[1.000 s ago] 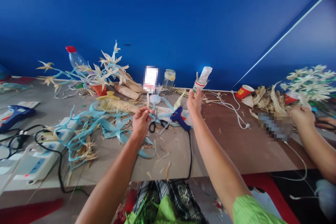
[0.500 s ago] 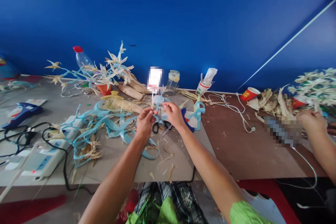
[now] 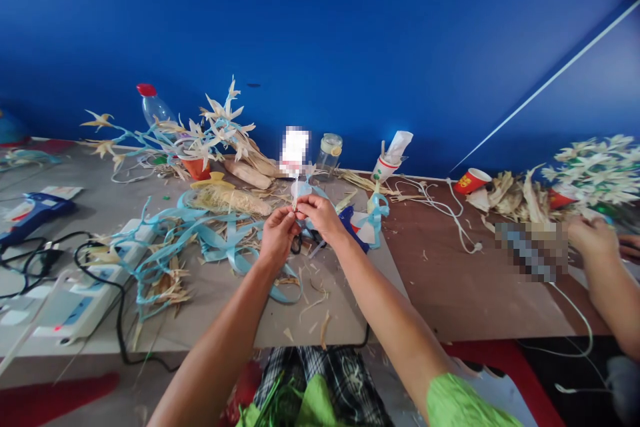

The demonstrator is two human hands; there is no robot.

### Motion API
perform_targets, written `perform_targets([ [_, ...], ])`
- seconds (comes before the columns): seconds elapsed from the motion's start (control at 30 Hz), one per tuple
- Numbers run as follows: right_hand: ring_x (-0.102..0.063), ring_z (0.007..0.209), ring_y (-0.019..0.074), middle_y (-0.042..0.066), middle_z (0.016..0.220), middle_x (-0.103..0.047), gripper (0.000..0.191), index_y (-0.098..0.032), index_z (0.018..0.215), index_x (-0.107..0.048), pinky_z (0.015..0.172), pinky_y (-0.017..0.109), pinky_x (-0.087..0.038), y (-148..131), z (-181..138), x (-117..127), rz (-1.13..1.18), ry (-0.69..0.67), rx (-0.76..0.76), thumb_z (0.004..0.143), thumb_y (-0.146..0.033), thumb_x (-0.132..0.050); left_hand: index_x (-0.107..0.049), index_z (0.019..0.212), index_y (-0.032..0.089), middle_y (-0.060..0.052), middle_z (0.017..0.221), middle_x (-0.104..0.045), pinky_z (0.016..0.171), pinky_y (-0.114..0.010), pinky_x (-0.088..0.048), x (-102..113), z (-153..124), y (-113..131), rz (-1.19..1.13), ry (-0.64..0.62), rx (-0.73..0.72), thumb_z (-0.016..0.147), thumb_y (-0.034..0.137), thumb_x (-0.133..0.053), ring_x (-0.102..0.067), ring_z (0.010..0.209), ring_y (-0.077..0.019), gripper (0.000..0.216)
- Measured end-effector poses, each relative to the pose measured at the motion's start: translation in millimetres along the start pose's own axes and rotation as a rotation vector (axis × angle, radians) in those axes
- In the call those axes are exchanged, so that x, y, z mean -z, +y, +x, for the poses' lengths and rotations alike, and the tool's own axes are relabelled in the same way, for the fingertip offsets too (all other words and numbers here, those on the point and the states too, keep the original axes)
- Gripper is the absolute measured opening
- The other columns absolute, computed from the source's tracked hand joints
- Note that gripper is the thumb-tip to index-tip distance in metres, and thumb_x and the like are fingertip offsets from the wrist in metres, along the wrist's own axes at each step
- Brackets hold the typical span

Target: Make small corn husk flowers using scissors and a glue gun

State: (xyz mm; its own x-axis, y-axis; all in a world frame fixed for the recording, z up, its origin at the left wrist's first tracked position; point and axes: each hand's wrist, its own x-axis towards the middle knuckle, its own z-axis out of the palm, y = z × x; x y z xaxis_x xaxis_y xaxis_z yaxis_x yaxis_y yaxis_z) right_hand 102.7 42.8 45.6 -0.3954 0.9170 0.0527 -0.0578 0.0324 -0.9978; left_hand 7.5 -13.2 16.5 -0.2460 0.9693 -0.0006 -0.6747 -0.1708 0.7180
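Both hands meet above the middle of the grey-brown wooden worktable (image 3: pixel 450 293). The left hand (image 3: pixel 277 232) and the right hand (image 3: pixel 320 213) touch at the fingertips, and the 2 together pinch a thin pale husk sprig bound with light-blue ribbon (image 3: pixel 297 199), which stands roughly upright between them, raised off the table (its exact shape is too small to make out).

Just below the hands lie black-handled scissors (image 3: pixel 299 245), and a dark-blue glue gun (image 3: pixel 351 219) shows partly from behind the right wrist. To the left spreads a loose tangle of light-blue ribbon (image 3: pixel 200 232) mixed with dry husk scraps. Behind it stands a branch of cream husk flowers on blue-wrapped stems (image 3: pixel 200 133), next to a clear plastic bottle with a red cap (image 3: pixel 153 103).

Near the blue wall stand a small glass jar (image 3: pixel 330 147) and a white paper cup stuffed with tissue (image 3: pixel 389 159). A red paper cup (image 3: pixel 471 180) lies on its side further right. A white power strip (image 3: pixel 75 300) sits at the left edge. At far right, a co-worker's hand (image 3: pixel 593 240) rests on the table.
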Motion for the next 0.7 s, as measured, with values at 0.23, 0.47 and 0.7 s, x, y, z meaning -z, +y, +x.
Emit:
perform_targets([
  [0.23, -0.047, 0.054, 0.0079, -0.005, 0.054, -0.053, 0.011, -0.016, 0.069, -0.064, 0.058, 0.022, -0.039, -2, -4, 4, -0.018, -0.062, 0.067, 0.069, -0.027, -0.062, -0.06, 0.077, 0.013, -0.001, 0.066, -0.061, 0.044, -0.017, -0.032, 0, 0, -1, 0.057, -0.009, -0.023, 0.063, 0.026, -0.076, -0.044, 0.044, -0.003, 0.024],
  [0.47, -0.047, 0.055, 0.0076, -0.005, 0.055, -0.053, 0.013, -0.016, 0.072, -0.065, 0.058, 0.022, -0.038, 4, -4, 6, -0.036, -0.06, 0.09, 0.071, -0.028, -0.063, -0.06, 0.078, 0.014, 0.001, 0.064, -0.061, 0.042, -0.016, -0.03, 2, 0, -4, 0.16, 0.03, -0.049, 0.065, 0.028, -0.074, -0.044, 0.043, -0.0027, 0.024],
  [0.7, -0.058, 0.063, 0.0087, -0.001, 0.076, -0.064, 0.029, -0.019, 0.089, -0.067, 0.068, 0.024, -0.047, 12, -6, 7, 0.309, -0.002, -0.05, 0.064, -0.033, -0.072, -0.058, 0.081, 0.014, 0.0, 0.067, -0.064, 0.044, -0.016, -0.033, 0, 0, -1, 0.045, 0.031, -0.026, 0.065, 0.025, -0.074, -0.045, 0.044, -0.0028, 0.025],
])
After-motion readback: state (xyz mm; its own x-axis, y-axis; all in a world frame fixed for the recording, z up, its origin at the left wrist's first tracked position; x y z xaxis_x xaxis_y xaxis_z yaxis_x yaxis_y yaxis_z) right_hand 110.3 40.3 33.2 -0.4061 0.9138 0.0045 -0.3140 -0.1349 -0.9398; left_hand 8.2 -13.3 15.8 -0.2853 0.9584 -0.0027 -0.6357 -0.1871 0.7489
